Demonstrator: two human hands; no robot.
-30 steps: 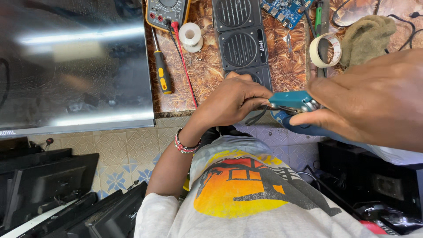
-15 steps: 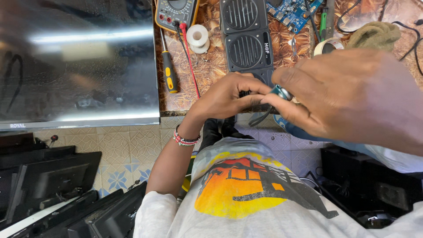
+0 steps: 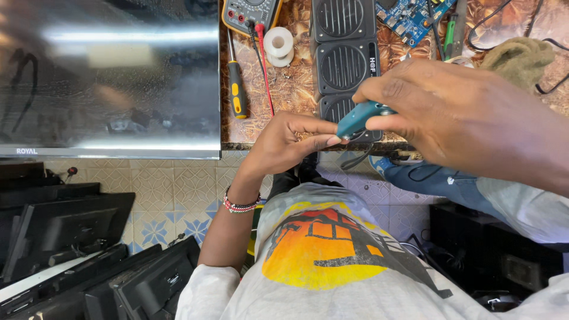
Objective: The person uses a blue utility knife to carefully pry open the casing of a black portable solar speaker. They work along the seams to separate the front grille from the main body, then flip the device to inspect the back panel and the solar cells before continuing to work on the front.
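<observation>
Over the edge of a brown patterned workbench (image 3: 290,89), our right hand (image 3: 468,115) pinches a small teal tool (image 3: 357,118) between thumb and fingers, while our left hand (image 3: 290,142) curls in below it, fingertips drawn together and touching the tool's lower end. Behind the hands lies a black three-grille speaker bar (image 3: 345,53), flanked by a yellow-handled screwdriver (image 3: 237,89), a white solder spool (image 3: 278,44), a yellow multimeter (image 3: 249,13) and a blue circuit board (image 3: 412,16). A flat-screen television (image 3: 109,77) with a small white logo at its lower corner lies to the left.
</observation>
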